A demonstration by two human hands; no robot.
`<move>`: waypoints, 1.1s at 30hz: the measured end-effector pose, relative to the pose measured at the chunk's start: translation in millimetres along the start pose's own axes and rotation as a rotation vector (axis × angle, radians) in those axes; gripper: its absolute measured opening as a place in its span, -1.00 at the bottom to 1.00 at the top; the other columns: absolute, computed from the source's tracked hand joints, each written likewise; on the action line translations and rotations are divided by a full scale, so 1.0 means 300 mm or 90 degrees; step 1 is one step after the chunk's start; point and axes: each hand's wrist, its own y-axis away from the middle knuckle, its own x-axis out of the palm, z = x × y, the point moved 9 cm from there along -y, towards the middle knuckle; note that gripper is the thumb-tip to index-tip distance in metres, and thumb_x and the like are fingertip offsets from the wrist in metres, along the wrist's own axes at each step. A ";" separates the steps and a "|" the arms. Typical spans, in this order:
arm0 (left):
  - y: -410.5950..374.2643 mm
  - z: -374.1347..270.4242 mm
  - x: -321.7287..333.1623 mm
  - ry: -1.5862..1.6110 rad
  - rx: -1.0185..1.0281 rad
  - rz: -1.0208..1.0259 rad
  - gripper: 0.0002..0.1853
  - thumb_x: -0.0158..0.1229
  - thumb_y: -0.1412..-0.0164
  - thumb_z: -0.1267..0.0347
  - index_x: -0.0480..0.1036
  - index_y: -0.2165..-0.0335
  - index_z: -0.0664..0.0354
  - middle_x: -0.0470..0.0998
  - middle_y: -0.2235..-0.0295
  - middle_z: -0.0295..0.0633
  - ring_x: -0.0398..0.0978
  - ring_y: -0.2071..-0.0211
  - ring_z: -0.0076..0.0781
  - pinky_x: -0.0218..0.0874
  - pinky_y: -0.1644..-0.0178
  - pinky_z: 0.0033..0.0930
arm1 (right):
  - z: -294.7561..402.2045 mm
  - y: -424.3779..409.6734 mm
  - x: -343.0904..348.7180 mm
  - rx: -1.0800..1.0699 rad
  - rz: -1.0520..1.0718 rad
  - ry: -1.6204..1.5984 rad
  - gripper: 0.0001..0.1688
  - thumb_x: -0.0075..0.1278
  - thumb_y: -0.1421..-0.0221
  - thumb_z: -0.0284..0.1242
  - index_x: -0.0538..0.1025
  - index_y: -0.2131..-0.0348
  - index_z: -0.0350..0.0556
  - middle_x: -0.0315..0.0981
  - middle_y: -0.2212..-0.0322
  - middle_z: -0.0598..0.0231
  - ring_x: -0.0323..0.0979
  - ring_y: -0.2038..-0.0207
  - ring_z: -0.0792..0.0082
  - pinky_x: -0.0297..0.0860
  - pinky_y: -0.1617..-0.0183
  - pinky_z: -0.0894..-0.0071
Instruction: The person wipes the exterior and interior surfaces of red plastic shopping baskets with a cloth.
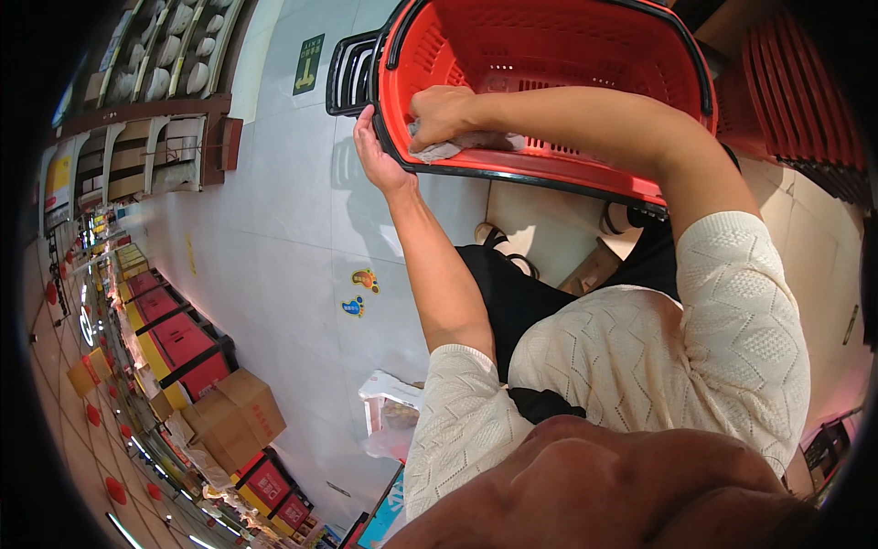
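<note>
A red plastic shopping basket (569, 41) with a black rim lies before me, its open inside facing up towards me. My left hand (381, 154) holds the basket's left end from outside, fingers along the black rim just below the black handle (353, 74). Inside that same end, my right hand (439, 117) grips a grey cloth (439, 151) and presses it against the basket's lower left wall. Part of the cloth trails to the right under my forearm. The right forearm crosses over the basket and hides some of its slotted bottom.
A stack of red baskets (802, 103) stands at the right. Shelving (164, 103) with wares is at the upper left. A cardboard box (233, 418) and red crates (182, 343) line the lower left. A white carton (391, 405) sits near my left elbow on the tiled floor (288, 274).
</note>
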 end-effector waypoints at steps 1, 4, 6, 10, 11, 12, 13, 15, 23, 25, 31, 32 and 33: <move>-0.001 0.001 -0.009 0.003 0.002 -0.001 -0.48 -0.27 -0.42 0.14 0.23 -0.05 0.40 0.37 -0.01 0.04 0.39 -0.03 -0.20 0.24 -0.15 -0.17 | 0.003 -0.004 0.000 0.012 0.006 -0.016 -0.29 0.24 0.34 -0.02 0.62 0.23 -0.17 0.58 0.33 0.00 0.56 0.21 0.10 0.44 0.19 0.12; -0.005 0.005 -0.008 0.000 0.002 -0.002 -0.49 -0.29 -0.42 0.15 0.24 -0.05 0.41 0.37 -0.02 0.05 0.38 -0.04 -0.17 0.23 -0.16 -0.16 | -0.020 -0.017 -0.001 0.040 0.020 -0.049 -0.30 0.24 0.35 -0.03 0.63 0.25 -0.16 0.59 0.33 -0.02 0.56 0.21 0.10 0.44 0.18 0.13; -0.005 0.003 -0.013 0.002 0.000 -0.001 -0.51 -0.30 -0.43 0.17 0.26 -0.03 0.41 0.36 -0.03 0.07 0.38 -0.05 -0.16 0.23 -0.16 -0.14 | -0.018 -0.023 0.025 0.023 0.045 -0.062 -0.31 0.23 0.36 -0.04 0.63 0.26 -0.17 0.58 0.33 -0.03 0.56 0.22 0.09 0.44 0.17 0.14; -0.013 0.015 -0.016 0.008 -0.005 0.006 -0.49 -0.34 -0.43 0.15 0.26 -0.04 0.38 0.37 -0.06 0.09 0.37 -0.08 -0.10 0.21 -0.18 -0.08 | -0.013 -0.048 0.070 -0.011 0.152 -0.050 -0.32 0.17 0.33 -0.09 0.60 0.24 -0.25 0.57 0.31 -0.09 0.55 0.22 0.07 0.43 0.16 0.13; -0.020 0.018 -0.005 -0.001 0.001 0.012 -0.49 -0.33 -0.43 0.16 0.26 -0.04 0.38 0.37 -0.05 0.09 0.38 -0.07 -0.11 0.22 -0.17 -0.10 | -0.017 -0.054 0.080 -0.027 0.176 -0.035 -0.32 0.16 0.31 -0.11 0.59 0.23 -0.26 0.57 0.31 -0.10 0.55 0.22 0.07 0.43 0.16 0.13; -0.017 0.022 -0.034 -0.015 0.010 0.006 -0.50 -0.33 -0.43 0.17 0.27 -0.03 0.39 0.38 -0.04 0.09 0.38 -0.06 -0.12 0.23 -0.16 -0.11 | -0.006 -0.045 0.091 -0.055 0.174 -0.041 -0.32 0.15 0.30 -0.13 0.57 0.21 -0.27 0.57 0.32 -0.10 0.55 0.23 0.07 0.43 0.15 0.13; -0.016 0.019 -0.042 -0.023 0.019 0.004 -0.50 -0.32 -0.43 0.17 0.27 -0.03 0.40 0.39 -0.03 0.09 0.39 -0.05 -0.12 0.24 -0.16 -0.13 | -0.015 -0.012 0.083 -0.080 0.168 -0.043 -0.33 0.13 0.28 -0.14 0.55 0.20 -0.27 0.57 0.33 -0.09 0.54 0.23 0.07 0.42 0.15 0.13; -0.020 0.021 -0.039 -0.029 0.018 0.007 -0.54 -0.30 -0.42 0.21 0.27 -0.02 0.40 0.40 -0.01 0.08 0.41 -0.03 -0.15 0.27 -0.13 -0.17 | -0.059 0.075 0.068 -0.090 0.194 -0.096 -0.35 0.11 0.25 -0.18 0.51 0.17 -0.26 0.55 0.35 -0.05 0.53 0.25 0.09 0.42 0.16 0.14; 0.010 -0.001 -0.009 -0.030 -0.024 -0.034 -0.67 -0.15 -0.31 0.41 0.31 0.02 0.34 0.46 0.12 0.01 0.50 0.12 -0.29 0.38 0.01 -0.27 | -0.394 0.517 0.004 0.043 0.322 -0.130 -0.41 0.17 0.18 -0.23 0.47 0.18 -0.27 0.53 0.32 0.01 0.50 0.28 0.15 0.42 0.17 0.15; 0.013 -0.003 -0.004 -0.038 -0.031 -0.045 -0.68 -0.12 -0.29 0.42 0.31 0.02 0.34 0.47 0.13 0.00 0.50 0.13 -0.31 0.39 0.01 -0.28 | -0.441 0.611 -0.065 0.028 0.276 -0.061 -0.40 0.20 0.20 -0.25 0.48 0.17 -0.26 0.53 0.38 -0.01 0.50 0.31 0.12 0.40 0.19 0.15; 0.026 0.001 -0.012 -0.001 -0.024 -0.065 -0.66 -0.13 -0.28 0.39 0.32 0.03 0.35 0.47 0.14 0.02 0.50 0.13 -0.26 0.40 0.02 -0.28 | -0.416 0.635 -0.108 -0.018 0.107 -0.075 -0.42 0.29 0.25 -0.20 0.54 0.28 -0.27 0.54 0.38 -0.04 0.51 0.30 0.03 0.39 0.18 0.14; 0.016 0.015 -0.033 -0.025 -0.001 -0.061 -0.63 -0.15 -0.28 0.36 0.30 0.02 0.36 0.47 0.13 0.03 0.49 0.11 -0.22 0.38 0.01 -0.24 | -0.405 0.604 -0.085 -0.051 0.069 -0.071 -0.42 0.28 0.24 -0.19 0.54 0.27 -0.26 0.54 0.39 -0.06 0.52 0.30 0.01 0.39 0.18 0.13; 0.020 0.008 -0.026 -0.031 0.013 -0.062 -0.62 -0.17 -0.31 0.34 0.28 0.00 0.36 0.44 0.09 0.05 0.47 0.06 -0.19 0.37 -0.02 -0.21 | -0.388 0.565 -0.067 -0.086 0.033 -0.068 -0.41 0.28 0.23 -0.18 0.55 0.25 -0.25 0.54 0.39 -0.07 0.52 0.30 0.00 0.39 0.18 0.11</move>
